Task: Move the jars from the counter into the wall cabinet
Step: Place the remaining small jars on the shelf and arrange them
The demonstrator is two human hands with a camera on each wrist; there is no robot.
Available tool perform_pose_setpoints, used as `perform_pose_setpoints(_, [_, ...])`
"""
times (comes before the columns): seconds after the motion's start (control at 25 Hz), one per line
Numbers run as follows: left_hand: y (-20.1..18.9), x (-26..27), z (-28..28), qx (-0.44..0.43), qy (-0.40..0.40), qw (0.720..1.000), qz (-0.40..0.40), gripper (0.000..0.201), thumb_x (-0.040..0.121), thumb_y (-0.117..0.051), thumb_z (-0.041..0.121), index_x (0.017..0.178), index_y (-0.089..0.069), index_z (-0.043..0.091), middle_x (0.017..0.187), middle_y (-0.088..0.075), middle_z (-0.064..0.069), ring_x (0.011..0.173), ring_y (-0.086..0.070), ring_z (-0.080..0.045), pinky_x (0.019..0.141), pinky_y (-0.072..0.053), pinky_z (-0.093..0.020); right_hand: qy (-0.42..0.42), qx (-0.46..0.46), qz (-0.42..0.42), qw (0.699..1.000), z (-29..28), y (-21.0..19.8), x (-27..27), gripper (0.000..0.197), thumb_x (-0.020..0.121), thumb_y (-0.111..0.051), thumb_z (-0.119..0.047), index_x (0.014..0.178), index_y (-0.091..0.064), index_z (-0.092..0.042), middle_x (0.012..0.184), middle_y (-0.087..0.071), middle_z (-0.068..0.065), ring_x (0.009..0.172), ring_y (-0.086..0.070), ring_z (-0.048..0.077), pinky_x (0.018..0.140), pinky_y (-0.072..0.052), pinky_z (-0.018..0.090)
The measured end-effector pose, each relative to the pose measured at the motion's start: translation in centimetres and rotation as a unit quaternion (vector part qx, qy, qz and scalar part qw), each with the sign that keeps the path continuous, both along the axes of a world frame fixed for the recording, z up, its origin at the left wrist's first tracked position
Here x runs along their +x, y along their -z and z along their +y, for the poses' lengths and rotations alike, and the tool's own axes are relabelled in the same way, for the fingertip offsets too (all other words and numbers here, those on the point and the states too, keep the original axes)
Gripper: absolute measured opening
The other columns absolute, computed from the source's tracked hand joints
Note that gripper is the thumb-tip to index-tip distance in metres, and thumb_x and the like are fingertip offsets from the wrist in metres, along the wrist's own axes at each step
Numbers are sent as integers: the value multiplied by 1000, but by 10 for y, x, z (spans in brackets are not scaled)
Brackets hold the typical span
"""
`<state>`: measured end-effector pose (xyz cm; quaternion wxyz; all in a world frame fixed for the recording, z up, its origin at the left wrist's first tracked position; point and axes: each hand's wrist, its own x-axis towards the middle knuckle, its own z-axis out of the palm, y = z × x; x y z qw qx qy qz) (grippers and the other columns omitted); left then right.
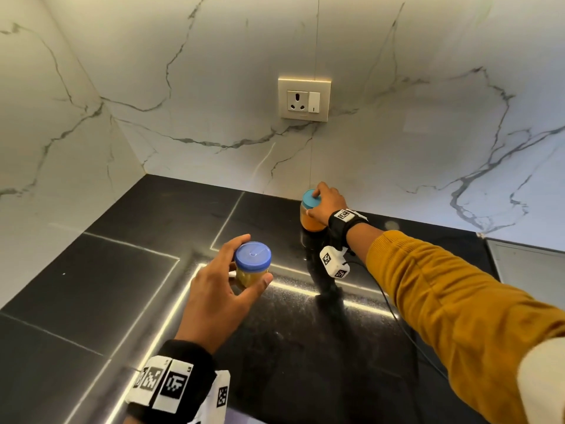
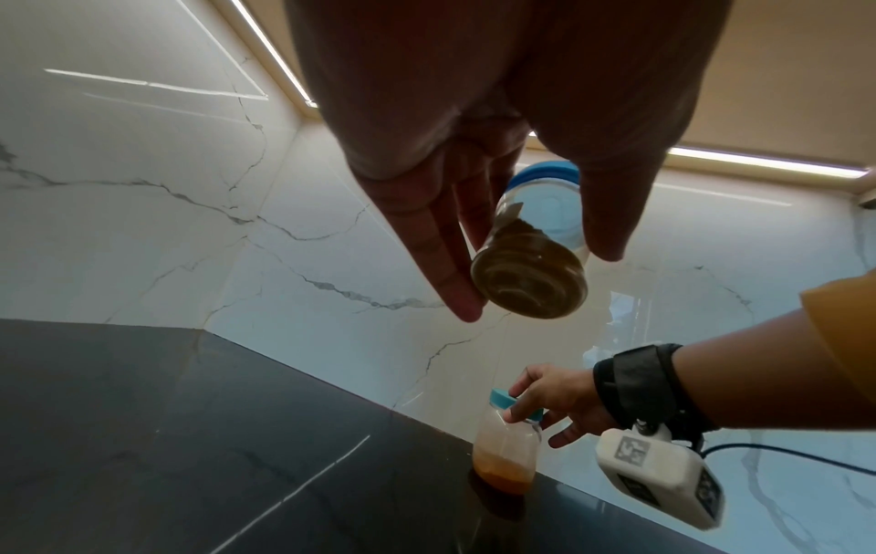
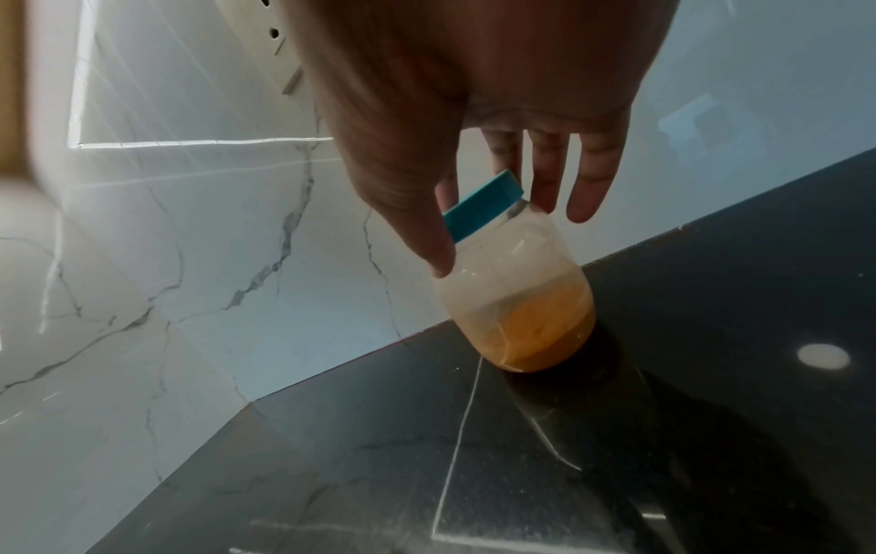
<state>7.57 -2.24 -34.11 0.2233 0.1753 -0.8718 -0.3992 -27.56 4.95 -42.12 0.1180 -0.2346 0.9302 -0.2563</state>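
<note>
My left hand (image 1: 227,281) holds a small clear jar with a blue lid (image 1: 252,263) up off the black counter (image 1: 76,286), fingers on one side and thumb on the other. From the left wrist view I see that jar's underside (image 2: 528,279) and its brownish contents. Farther back, near the wall, a clear jar with a teal lid (image 1: 309,209) and orange powder stands on the counter. My right hand (image 1: 325,203) grips it at the lid and shoulder. The right wrist view shows this jar (image 3: 521,292) with thumb and fingers around its top. No wall cabinet is in view.
Marble-patterned walls meet in a corner at the back left. A wall socket with a switch (image 1: 304,99) sits above the teal-lidded jar. A lit strip (image 2: 758,165) runs under a beige surface overhead. A cable (image 1: 394,313) trails across the counter from my right wrist.
</note>
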Motion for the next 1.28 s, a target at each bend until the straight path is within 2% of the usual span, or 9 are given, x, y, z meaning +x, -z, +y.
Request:
perform_pose_setpoints(0.28, [-8,-9,-13,-1,41,999,8,77,76,-70,63,144,-44,39,120,-58,29,109,-63,3,92,-58,-26,-20,-93,89,991,20,-31,39,52,78,-82,-44,120,-54,-32,128,-61,7,115,-58,30,94,-56,48])
perform_pose_setpoints(0.48, [-28,-27,-7,15,62,996,63,70,82,-63,71,140,-33,48,124,-61,16,105,-67,-7,87,-60,-33,-63,-212,188,957,62,-108,85,51,73,-71,-60,112,-59,-29,113,-69,3,97,-61,22,81,-54,36])
perform_pose_setpoints(0.56, [-42,-31,0,41,64,992,102,65,82,-60,71,137,-33,48,124,-62,12,101,-69,-13,82,-62,-42,-80,-253,218,939,84,-145,107,48,76,-74,-59,110,-61,-28,110,-71,-1,93,-62,20,75,-53,33])
perform_pose_setpoints(0.64, [-60,-39,8,40,86,986,136,65,83,-59,69,139,-34,46,124,-63,13,96,-72,-13,76,-63,-46,-92,-260,253,927,106,-184,124,46,80,-78,-57,112,-63,-27,112,-72,-6,94,-62,15,74,-50,27])
perform_pose_setpoints(0.76, [-97,-48,24,29,128,975,182,63,86,-61,62,140,-34,42,125,-64,18,96,-72,-8,76,-64,-40,-95,-267,290,914,136,-235,149,47,82,-80,-56,116,-65,-27,117,-72,-11,99,-64,10,79,-47,17])
perform_pose_setpoints(0.88, [-137,-59,39,13,173,957,234,58,88,-60,58,139,-34,46,128,-62,26,102,-71,-6,76,-64,-35,-80,-293,319,898,170,-286,170,46,82,-81,-52,115,-65,-23,112,-72,-14,97,-66,10,77,-45,5])
perform_pose_setpoints(0.96, [-164,-65,51,-1,206,941,270,56,91,-57,56,141,-34,48,132,-58,30,111,-68,-7,77,-64,-34,-67,-303,329,892,193,-319,184,43,81,-83,-50,111,-66,-24,109,-72,-14,98,-66,12,76,-44,4])
perform_pose_setpoints(1.12, [-223,-80,77,-39,230,912,338,52,90,-52,61,138,-32,55,128,-55,41,113,-63,3,84,-51,-8,-43,-326,361,873,235,-380,209,40,76,-85,-46,106,-69,-24,104,-74,-10,97,-68,13,71,-45,10])
perform_pose_setpoints(1.28, [-285,-99,97,-51,263,884,384,50,94,-52,57,140,-36,44,124,-58,36,111,-64,1,86,-52,-12,-26,-340,402,850,264,-434,216,39,77,-82,-49,104,-70,-24,102,-73,-11,92,-70,9,68,-46,11])
